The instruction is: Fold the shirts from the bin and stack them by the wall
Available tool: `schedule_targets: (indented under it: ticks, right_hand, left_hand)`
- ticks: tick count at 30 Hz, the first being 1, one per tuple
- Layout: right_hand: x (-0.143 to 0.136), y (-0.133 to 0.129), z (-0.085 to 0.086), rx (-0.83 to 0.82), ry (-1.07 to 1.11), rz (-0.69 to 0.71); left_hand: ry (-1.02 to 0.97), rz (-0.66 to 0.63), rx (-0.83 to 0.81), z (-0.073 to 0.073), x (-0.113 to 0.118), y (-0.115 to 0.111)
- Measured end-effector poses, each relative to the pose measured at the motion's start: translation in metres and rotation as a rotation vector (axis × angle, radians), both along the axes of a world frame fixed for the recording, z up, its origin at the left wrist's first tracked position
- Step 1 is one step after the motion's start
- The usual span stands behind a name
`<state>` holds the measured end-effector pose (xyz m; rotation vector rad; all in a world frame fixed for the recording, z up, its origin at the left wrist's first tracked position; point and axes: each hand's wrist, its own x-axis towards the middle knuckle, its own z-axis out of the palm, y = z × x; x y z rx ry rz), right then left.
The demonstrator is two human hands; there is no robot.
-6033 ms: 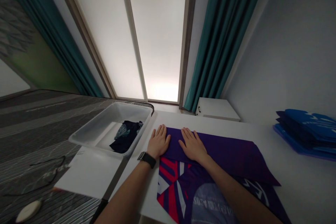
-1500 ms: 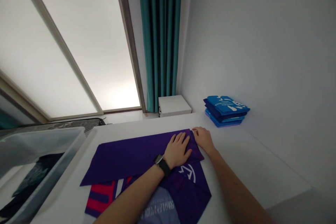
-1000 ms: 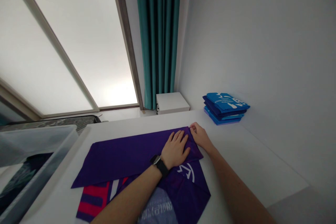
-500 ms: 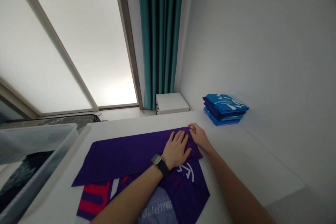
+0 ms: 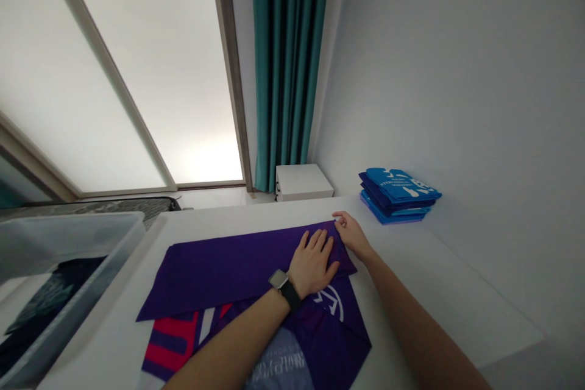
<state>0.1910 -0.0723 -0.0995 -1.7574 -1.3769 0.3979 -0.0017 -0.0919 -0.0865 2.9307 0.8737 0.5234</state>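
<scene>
A purple cloth (image 5: 228, 268) with red and white print lies partly folded on the white table (image 5: 457, 298). My left hand (image 5: 312, 261), with a watch on its wrist, rests flat on the folded part near its right end, fingers spread. Beside it, my right hand (image 5: 351, 235) is at the cloth's upper right corner. Its index finger reaches out past the edge and the other fingers are bent; whether they pinch the fabric is hard to tell.
A stack of folded blue cloths (image 5: 397, 195) sits at the back right by the wall. On the left stands a translucent bin (image 5: 109, 256) with dark clothes (image 5: 59, 292) in it. A white cabinet (image 5: 304, 181) and a teal curtain (image 5: 290, 73) are beyond the table.
The view has shifted slightly, so the scene sits a little further right. My right index finger has lifted off the corner and straightened; my left hand still rests on the cloth.
</scene>
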Motion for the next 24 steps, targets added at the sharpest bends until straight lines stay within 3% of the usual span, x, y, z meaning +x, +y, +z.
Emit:
schedule_targets:
  ticks: [6,13,21,24]
  right_hand:
    - [-0.005,-0.001,-0.004,-0.04,-0.13,-0.048]
    - [0.001,-0.002,-0.009,-0.036,-0.411,0.035]
    - [0.015,-0.01,-0.003,-0.092,-0.345,-0.053]
    - [0.013,-0.012,-0.003,-0.097,-0.357,-0.059]
  left_hand:
    - [0.012,0.0,-0.037,-0.003,0.0,0.0]
    - [0.009,-0.009,-0.044,-0.006,0.001,0.001]
    - [0.003,-0.031,-0.048,-0.005,-0.001,0.001]
    - [0.016,-0.116,-0.052,0.0,-0.001,-0.001]
